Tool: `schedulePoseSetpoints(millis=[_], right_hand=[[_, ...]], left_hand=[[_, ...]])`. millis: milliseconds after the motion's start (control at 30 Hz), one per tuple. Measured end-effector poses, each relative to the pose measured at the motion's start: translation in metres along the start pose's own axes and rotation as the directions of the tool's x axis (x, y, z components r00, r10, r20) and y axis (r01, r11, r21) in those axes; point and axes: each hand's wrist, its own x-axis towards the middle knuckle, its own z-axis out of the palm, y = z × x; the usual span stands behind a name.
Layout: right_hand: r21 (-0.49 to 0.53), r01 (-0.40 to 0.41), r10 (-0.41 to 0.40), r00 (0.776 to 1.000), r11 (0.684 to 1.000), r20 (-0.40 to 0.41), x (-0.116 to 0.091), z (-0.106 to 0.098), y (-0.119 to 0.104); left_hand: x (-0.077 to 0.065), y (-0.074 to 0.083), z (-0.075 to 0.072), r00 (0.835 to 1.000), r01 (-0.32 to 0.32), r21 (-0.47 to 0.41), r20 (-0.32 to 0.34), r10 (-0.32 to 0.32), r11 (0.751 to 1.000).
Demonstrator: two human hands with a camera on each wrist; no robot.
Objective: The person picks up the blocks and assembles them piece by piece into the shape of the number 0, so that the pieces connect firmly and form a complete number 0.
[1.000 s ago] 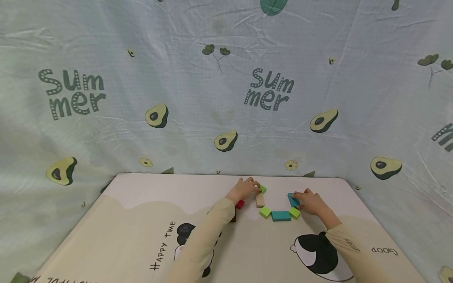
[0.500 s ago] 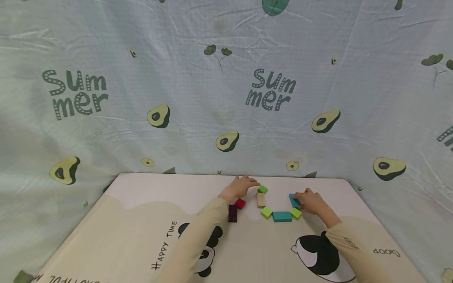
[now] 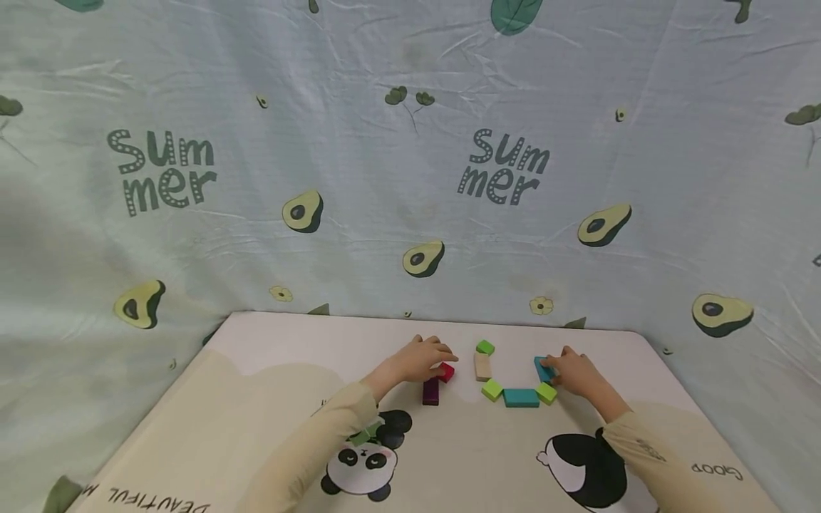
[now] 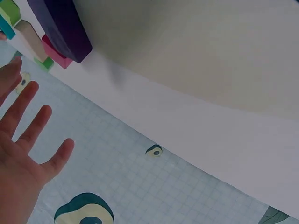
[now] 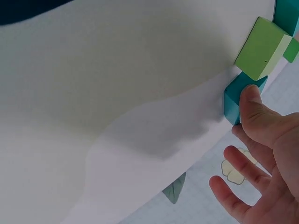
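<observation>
While a pale cloth printed with avocados and "summer" lettering hangs behind, the cream-and-white desk with its panda print carries small blocks. The left hand, fingers loosely extended and grasping nothing, hangs close by the red block and purple block; the right hand pinches a teal block beside a green block.

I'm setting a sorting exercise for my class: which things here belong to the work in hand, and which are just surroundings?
In the work:
right hand, pinching a teal block
second teal block
three green blocks
wooden block
left hand, near the red block
likely the purple block

Just surroundings:
cloth
panda print
</observation>
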Motion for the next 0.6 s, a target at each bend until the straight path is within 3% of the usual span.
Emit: schedulePoseSetpoints(millis=[267, 467, 600], right_hand=[[0.003, 0.004, -0.004, 1.0, 1.0, 0.018, -0.001, -0.004, 0.002], [0.026, 0.008, -0.008, 1.0, 1.0, 0.024, -0.001, -0.003, 0.001], [0.025, 0.007, -0.008, 1.0, 1.0, 0.024, 0.0, -0.003, 0.001]], left_hand=[[-0.02, 0.002, 0.007, 0.999, -0.033, 0.071, -0.036, 0.035, 0.997], [-0.029, 0.002, 0.016, 1.0, -0.02, 0.141, -0.009, 0.022, 0.99], [-0.032, 0.003, 0.021, 1.0, -0.011, 0.136, -0.017, 0.013, 0.991]])
